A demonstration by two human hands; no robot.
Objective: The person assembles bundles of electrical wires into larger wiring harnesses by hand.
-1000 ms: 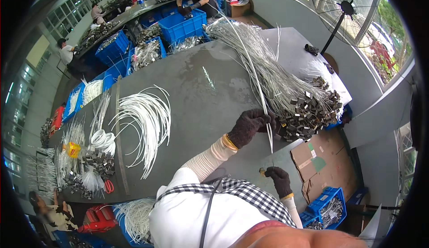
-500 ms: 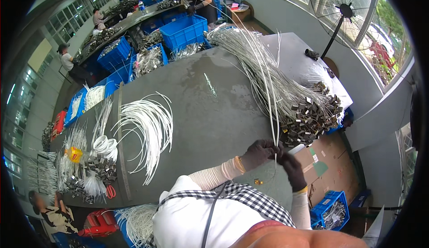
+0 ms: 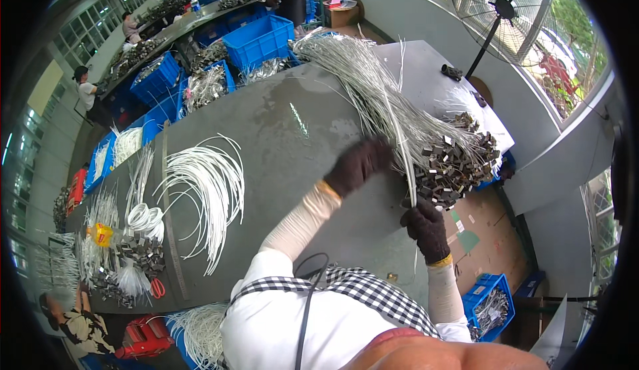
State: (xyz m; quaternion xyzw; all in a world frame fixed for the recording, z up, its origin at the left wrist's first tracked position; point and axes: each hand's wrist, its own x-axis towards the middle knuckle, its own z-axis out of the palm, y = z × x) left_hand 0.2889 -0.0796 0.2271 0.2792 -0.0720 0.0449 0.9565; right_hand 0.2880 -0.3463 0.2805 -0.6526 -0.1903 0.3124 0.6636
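Note:
My right hand (image 3: pixel 426 231), in a dark glove, is closed around the lower end of a long white tube (image 3: pixel 409 173). Thin wire seems to run along with the tube, and a fine strand hangs below the hand. My left hand (image 3: pixel 363 163), gloved too, is to the left of the tube and higher up the table; motion smears its fingers. Just beyond lies a large bundle of pale wires (image 3: pixel 373 77), fanned out across the table. Dark block-shaped connectors (image 3: pixel 456 163) with light faces are heaped at its near right end.
A curved bunch of white tubes (image 3: pixel 223 190) lies on the grey table (image 3: pixel 293 190), left of my arms. Beyond a metal strip are more wires, coiled tubing and red-handled scissors (image 3: pixel 157 288). Blue crates (image 3: pixel 258 45) line the far edge; a standing fan (image 3: pixel 506 9) is at right. Other people work farther off.
My left hand has left the tube near my right hand and swung up and leftward. The right hand stays on the tube, which now leans over the wire bundle. The whole view has shifted slightly.

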